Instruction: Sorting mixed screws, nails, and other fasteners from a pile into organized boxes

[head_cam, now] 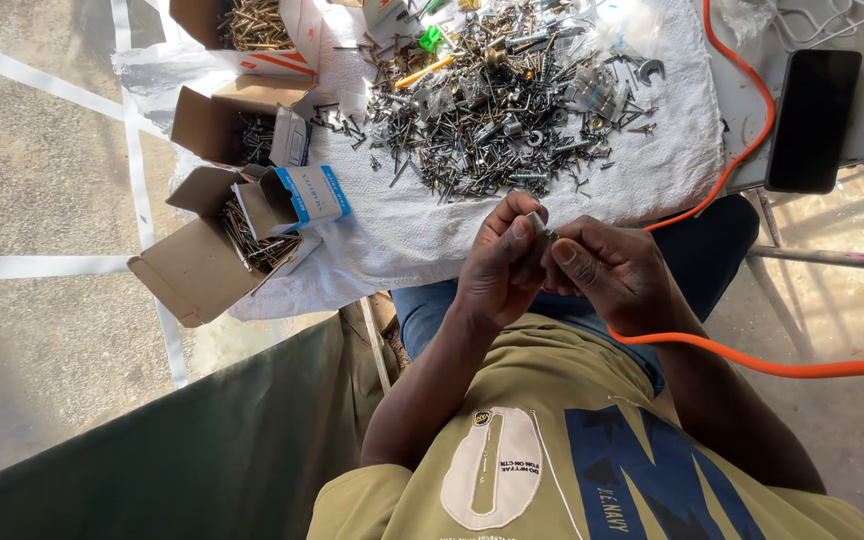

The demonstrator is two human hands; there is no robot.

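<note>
Holding a small grey metal fastener (537,221) between both hands, just above the near edge of the white cloth (672,150). Left hand (500,265): fingers pinched narrow on the piece, thumb and forefinger closed round its upper end. Right hand (607,272): fingers also closed tight, meeting the left at the same piece; looks like a thin pin or shank sits between them, too small to say which part each hand has. Piece is off the tabletop, over the person's lap.

Surroundings: big loose heap of mixed screws and hardware (502,100) spread on the cloth, just beyond the hands. Three open cardboard boxes at the cloth's edge: nearest box (202,262) w/ long brassy screws, middle box (237,125) w/ dark screws, far box (242,25) w/ yellowish screws. Orange cable (752,130) runs across the cloth corner and down over the lap, passing under the right wrist. Black phone (812,120) lies flat near the tabletop corner.

Risks, judged:
- Piece is tiny, grip is fingertip only; a slip would drop it to the lap or ground, hard to find.
- If it falls fwd it lands in the heap and is lost among look-alikes.
- Cable under the wrist could snag an arm move and jolt the grip.
- Nearest box overhangs the cloth edge; a nudge may tip it.
</note>
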